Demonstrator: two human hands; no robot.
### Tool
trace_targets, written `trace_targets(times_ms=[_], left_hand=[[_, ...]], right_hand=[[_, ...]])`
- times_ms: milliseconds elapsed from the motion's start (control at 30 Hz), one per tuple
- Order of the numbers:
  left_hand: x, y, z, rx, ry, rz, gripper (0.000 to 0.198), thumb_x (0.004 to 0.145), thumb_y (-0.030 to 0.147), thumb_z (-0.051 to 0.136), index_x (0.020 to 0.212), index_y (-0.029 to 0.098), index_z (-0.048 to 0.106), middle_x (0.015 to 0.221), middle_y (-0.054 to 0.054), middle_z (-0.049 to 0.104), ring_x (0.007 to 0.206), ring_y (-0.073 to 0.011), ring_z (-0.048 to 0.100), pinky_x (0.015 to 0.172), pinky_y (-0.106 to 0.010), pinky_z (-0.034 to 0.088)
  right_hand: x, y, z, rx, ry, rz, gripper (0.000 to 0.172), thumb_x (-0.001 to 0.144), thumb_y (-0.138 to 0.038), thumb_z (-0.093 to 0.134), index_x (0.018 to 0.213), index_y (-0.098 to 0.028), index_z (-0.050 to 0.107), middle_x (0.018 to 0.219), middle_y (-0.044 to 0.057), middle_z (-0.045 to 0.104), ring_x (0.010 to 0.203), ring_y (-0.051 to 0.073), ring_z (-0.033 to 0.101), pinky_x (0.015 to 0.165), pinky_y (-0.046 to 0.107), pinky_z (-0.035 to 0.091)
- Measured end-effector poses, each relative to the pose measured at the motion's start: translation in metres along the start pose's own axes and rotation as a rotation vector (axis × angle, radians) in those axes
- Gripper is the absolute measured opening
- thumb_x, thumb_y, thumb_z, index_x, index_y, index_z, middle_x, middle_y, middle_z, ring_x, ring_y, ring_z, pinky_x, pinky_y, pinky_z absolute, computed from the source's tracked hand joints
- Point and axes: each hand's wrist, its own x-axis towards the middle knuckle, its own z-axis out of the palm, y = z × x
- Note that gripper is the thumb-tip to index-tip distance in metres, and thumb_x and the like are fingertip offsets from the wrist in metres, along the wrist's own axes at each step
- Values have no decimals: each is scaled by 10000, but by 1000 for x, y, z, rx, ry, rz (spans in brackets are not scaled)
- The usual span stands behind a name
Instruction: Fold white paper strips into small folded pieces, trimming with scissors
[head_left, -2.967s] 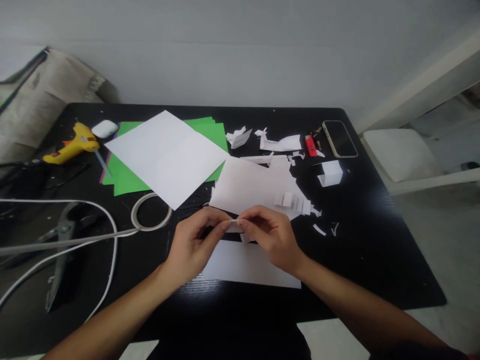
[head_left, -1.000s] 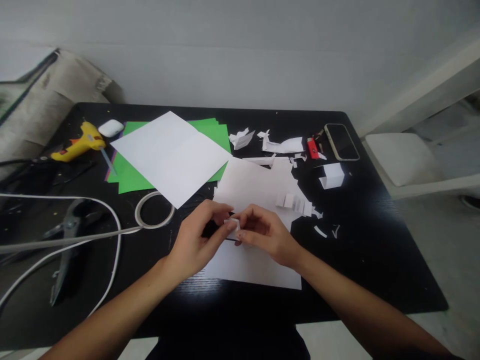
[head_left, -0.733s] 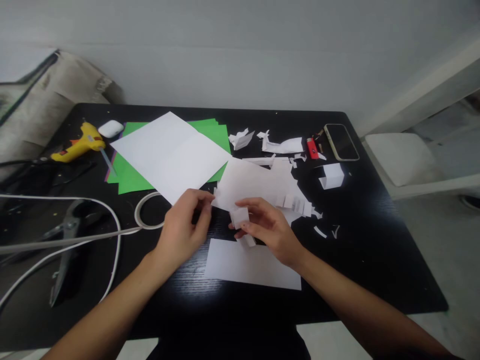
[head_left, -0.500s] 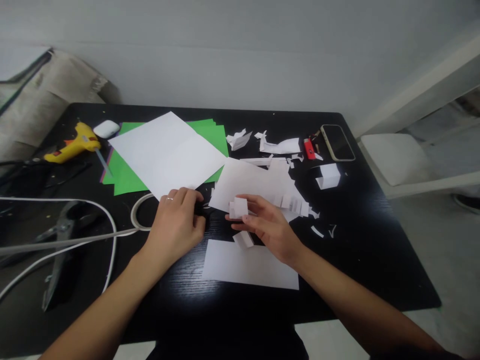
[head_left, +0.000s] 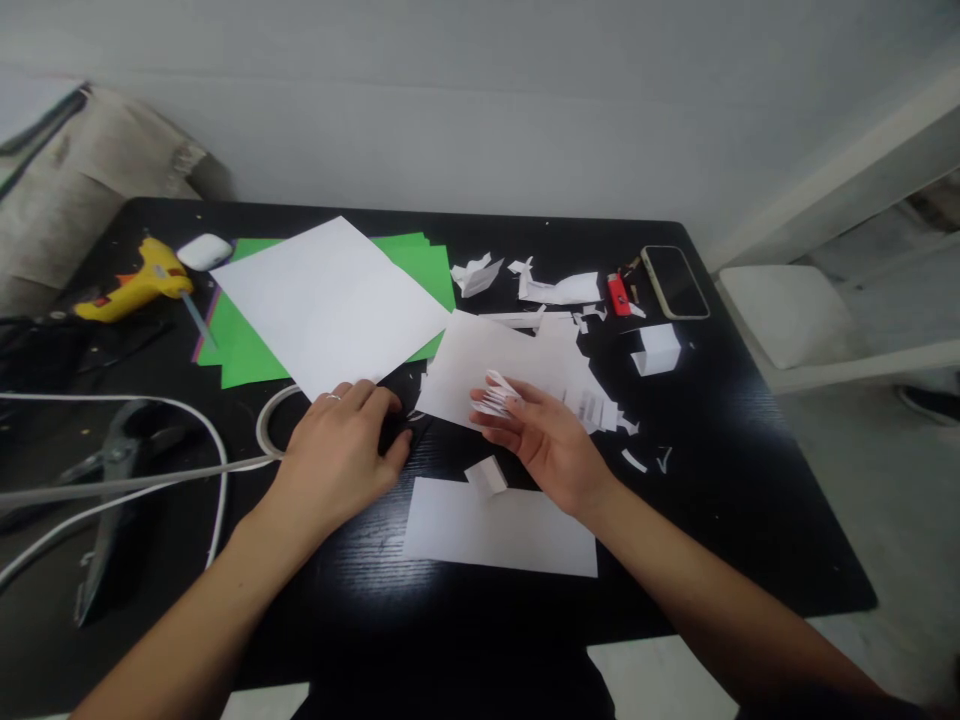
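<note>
Between the thumb and fingers of my right hand (head_left: 551, 445) is a small folded stack of white paper (head_left: 496, 397), its pleated edges turned up. Below that hand, a small folded paper piece (head_left: 486, 478) lies on the upper edge of a white paper rectangle (head_left: 502, 530). My left hand (head_left: 341, 435) rests on the black table, thumb apart from the bent fingers, beside the lower corner of a large white sheet (head_left: 337, 310). Nothing shows in its grasp, though the fingertips are partly hidden. Green sheets (head_left: 244, 355) lie beneath the large sheet.
Cut paper (head_left: 480, 350) and scraps (head_left: 559, 290) lie behind my right hand. A red lighter (head_left: 619, 295), a phone (head_left: 675, 282) and a folded paper piece (head_left: 658, 350) sit at right. At left are a yellow glue gun (head_left: 139, 285), pliers (head_left: 116, 470) and a white cable (head_left: 217, 440).
My right hand has turned the folded paper stack so its layered edges face up, and has shifted slightly up and right. The left hand stays almost in place.
</note>
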Motion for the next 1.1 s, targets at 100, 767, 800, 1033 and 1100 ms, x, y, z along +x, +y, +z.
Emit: trace_targets(times_ms=[100,767,800,1033,1100], left_hand=[[0,-1,-2,-2,-27,8,272,947,364,548,1040,141,674,987,-131,720,921,-345,700,824,-467,542],[-1,-8,-24,-183,21,-308,329,909,495,554,1024,195,626,833,-91,763,762,-305,735,739,-418,530],[-1,-7,-25,-194,41,-327,323,898,498,566,1006,201,632,850,-91,766,782,-309,738,740,-417,531],[0,-10,-27,-405,110,-423,303,843,507,656,947,224,680,837,-53,751,772,-265,707,727,-374,507],[0,-13,-25,-573,81,-410,301,842,510,687,918,219,693,808,-38,736,713,-222,670,673,-335,483]], right_hand=[[0,-1,1,4,15,-34,409,840,-335,840,1204,-262,668,1064,41,814,944,203,791,820,294,633],[1,-1,0,-47,100,-127,183,749,-239,877,912,-243,793,1108,12,782,1033,194,739,972,326,599],[1,-1,0,-48,110,-129,196,736,-219,882,902,-246,781,1104,5,776,1022,191,736,973,333,599],[1,-1,-1,-27,140,-156,399,703,-167,900,1038,-261,705,935,-20,747,929,185,733,970,379,600],[2,-1,-1,-26,139,-161,396,709,-166,898,1039,-255,696,905,-19,753,938,189,737,987,393,595]])
